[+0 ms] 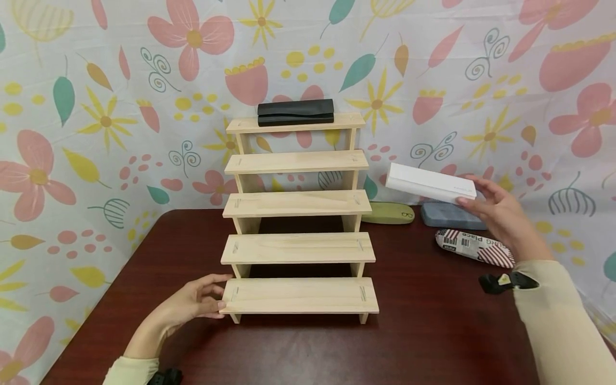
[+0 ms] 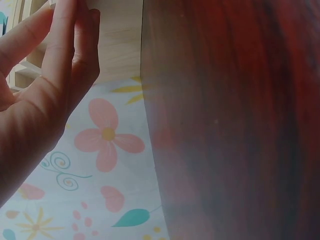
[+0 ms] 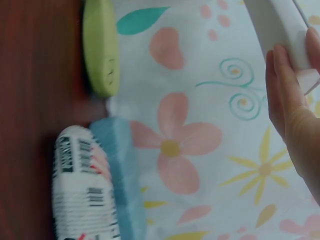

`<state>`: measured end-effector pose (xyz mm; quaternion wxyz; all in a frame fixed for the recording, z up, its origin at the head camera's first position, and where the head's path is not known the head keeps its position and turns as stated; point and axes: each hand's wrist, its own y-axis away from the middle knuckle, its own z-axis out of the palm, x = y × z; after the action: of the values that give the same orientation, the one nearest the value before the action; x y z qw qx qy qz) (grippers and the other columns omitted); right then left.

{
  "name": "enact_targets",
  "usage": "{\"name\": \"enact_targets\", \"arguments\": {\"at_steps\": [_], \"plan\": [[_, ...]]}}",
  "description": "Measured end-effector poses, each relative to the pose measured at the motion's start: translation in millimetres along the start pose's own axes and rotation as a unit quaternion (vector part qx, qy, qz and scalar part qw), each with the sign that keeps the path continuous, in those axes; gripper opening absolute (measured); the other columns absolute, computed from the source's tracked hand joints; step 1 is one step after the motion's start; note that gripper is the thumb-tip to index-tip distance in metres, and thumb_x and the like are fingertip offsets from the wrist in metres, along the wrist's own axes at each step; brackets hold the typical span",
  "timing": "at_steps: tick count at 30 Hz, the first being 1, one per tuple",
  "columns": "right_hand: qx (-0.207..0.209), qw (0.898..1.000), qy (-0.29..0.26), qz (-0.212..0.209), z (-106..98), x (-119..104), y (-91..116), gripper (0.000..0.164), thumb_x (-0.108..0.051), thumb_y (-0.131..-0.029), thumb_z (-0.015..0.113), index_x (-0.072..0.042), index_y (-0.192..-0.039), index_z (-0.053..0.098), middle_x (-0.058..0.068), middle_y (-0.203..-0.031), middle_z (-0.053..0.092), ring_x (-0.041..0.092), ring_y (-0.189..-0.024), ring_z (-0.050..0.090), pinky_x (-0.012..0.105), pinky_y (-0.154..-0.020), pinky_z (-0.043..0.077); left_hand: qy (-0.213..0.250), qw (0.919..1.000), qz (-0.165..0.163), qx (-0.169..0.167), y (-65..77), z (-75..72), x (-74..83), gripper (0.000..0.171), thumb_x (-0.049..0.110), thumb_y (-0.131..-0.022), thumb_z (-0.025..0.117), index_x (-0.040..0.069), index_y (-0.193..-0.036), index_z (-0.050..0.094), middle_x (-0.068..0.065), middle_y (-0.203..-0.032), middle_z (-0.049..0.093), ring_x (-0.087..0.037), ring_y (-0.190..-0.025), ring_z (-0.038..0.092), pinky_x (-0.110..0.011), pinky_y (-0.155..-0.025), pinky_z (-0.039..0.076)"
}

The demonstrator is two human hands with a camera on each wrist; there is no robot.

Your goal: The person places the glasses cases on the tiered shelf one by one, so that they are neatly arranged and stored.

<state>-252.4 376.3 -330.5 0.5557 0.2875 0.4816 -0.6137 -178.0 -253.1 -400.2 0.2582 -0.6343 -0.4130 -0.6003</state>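
My right hand (image 1: 502, 211) holds a long white glasses case (image 1: 428, 183) by its right end, between thumb and fingers. The case hangs in the air right of a stepped wooden display stand (image 1: 298, 248), its left end tilted up. At the stand's lowest step, my left hand (image 1: 190, 302) grips the left end of the board, thumb at the front corner and fingers farther back. On the top step lies a black glasses case (image 1: 295, 113). The right wrist view shows the white case (image 3: 280, 30) from below, partly cut off by the frame.
Behind the stand's right side lies a green glasses case (image 1: 392, 213) with a small glasses print. Beside it sit a blue case (image 1: 449, 215) and a newspaper-print case (image 1: 474, 248). A flowered cloth (image 1: 120, 96) hangs behind the dark red-brown table (image 1: 433, 321).
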Motion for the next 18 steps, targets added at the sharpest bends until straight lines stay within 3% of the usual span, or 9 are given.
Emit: {"name": "enact_targets", "arguments": {"at_steps": [2, 7, 14, 18], "plan": [[0.001, 1.0, 0.022, -0.009, 6, -4, -3, 0.046, 0.022, -0.088, 0.05, -0.004, -0.125, 0.057, 0.003, -0.123, 0.056, 0.016, -0.1, 0.061, 0.025, -0.085, 0.055, -0.001, 1.0, 0.0, 0.0, -0.1, -0.1, 0.1, 0.069, 0.004, -0.09, 0.066, -0.012, -0.143, 0.026, -0.019, -0.11, 0.054, -0.021, -0.089, 0.065, -0.04, -0.079, 0.058], [-0.015, 0.999, 0.013, -0.033, 23, -14, -11, 0.046, 0.023, -0.088, 0.048, -0.001, -0.127, 0.054, 0.006, -0.126, 0.055, 0.017, -0.102, 0.061, 0.027, -0.085, 0.055, -0.011, 0.9999, 0.002, 0.001, -1.0, -0.1, 1.0, 0.069, 0.003, -0.089, 0.067, -0.012, -0.143, 0.027, -0.021, -0.11, 0.055, -0.023, -0.09, 0.064, -0.041, -0.078, 0.058], [-0.036, 0.997, 0.057, -0.026, 56, -28, -26, 0.047, 0.018, -0.09, 0.051, -0.001, -0.133, 0.051, 0.009, -0.126, 0.048, 0.015, -0.106, 0.059, 0.026, -0.086, 0.055, -0.009, 1.0, -0.004, 0.001, -0.5, 0.4, 1.9, 0.068, 0.004, -0.09, 0.067, -0.012, -0.143, 0.027, -0.02, -0.11, 0.055, -0.023, -0.09, 0.065, -0.042, -0.079, 0.058], [-0.048, 0.998, 0.045, -0.016, 77, -33, -35, 0.048, 0.019, -0.089, 0.052, -0.001, -0.133, 0.049, 0.009, -0.129, 0.045, 0.017, -0.105, 0.059, 0.028, -0.088, 0.054, -0.009, 1.0, -0.002, 0.001, -0.4, 0.6, 2.1, 0.068, 0.004, -0.09, 0.067, -0.012, -0.143, 0.027, -0.019, -0.109, 0.055, -0.022, -0.089, 0.065, -0.042, -0.079, 0.058]]}}
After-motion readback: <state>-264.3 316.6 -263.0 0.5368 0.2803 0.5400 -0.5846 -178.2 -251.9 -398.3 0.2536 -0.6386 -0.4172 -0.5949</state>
